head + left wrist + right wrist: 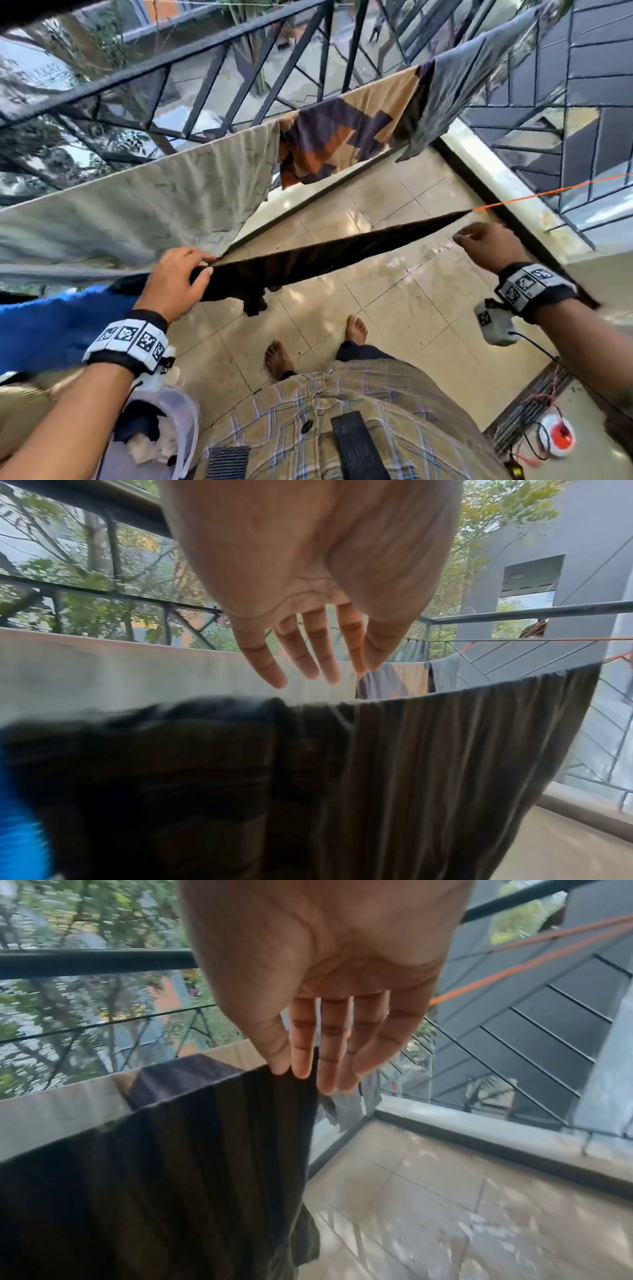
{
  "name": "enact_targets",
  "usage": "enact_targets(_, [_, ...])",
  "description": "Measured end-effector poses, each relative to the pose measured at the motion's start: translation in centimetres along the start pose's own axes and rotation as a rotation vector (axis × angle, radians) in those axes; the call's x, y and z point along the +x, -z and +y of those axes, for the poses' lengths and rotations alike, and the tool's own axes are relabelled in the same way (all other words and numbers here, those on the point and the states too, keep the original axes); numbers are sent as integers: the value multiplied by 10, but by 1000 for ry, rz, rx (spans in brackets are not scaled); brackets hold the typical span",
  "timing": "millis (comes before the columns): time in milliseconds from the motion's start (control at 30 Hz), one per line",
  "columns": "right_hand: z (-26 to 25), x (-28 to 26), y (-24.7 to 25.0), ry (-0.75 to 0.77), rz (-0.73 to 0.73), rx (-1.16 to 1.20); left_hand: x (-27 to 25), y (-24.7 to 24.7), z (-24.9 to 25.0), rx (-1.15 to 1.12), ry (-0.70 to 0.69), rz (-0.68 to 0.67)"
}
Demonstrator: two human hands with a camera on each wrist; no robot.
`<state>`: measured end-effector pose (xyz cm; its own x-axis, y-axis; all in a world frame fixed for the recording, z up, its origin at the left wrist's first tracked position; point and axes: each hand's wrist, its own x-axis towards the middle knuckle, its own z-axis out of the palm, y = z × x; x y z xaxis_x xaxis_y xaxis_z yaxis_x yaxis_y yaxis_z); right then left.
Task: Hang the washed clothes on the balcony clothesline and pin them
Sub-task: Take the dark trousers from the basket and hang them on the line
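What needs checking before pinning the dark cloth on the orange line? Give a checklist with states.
1. Dark brown cloth draped over the thin orange clothesline: ok.
2. Cloth's right end spread flat: ok, the right hand has straight fingers at that edge.
3. Cloth's left end spread flat: not ok, it is bunched under the left hand.
4. Clothespin ready: not ok, neither hand holds one and none is visible.
5. Clear of the fuzzy blue towel: cannot tell, the edges meet behind the left wrist.
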<state>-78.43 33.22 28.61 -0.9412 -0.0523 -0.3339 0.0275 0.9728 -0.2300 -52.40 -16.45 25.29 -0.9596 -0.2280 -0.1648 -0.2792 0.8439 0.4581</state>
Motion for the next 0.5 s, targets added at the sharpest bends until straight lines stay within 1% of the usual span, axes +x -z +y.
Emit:
enact_targets(67, [20, 18, -2, -83, -34, 140, 16, -14, 28, -8, -26, -36])
enact_targets(100, [28, 28, -5, -116, -59, 269, 26, -21, 44, -11, -40, -60])
enact_targets(133, [29, 33, -8, -126, -94, 404, 33, -26, 57, -16, -51, -81])
enact_targets(200, [26, 43, -11, -92, -140, 572, 53, -38, 90, -24, -75, -113])
enact_targets(267, [23, 53, -15, -21, -130, 615, 71, -52, 122, -22, -93, -126])
enact_targets(300, [24, 56, -18, 8, -102, 600, 78, -58, 135, -18, -101, -131])
enact_targets(400, [42, 61, -18, 43, -63, 571, 99, -75, 169, -49, -133, -168])
enact_targets(500, [53, 54, -4, 80, 32, 621, 109, -85, 189, -82, -90, -198])
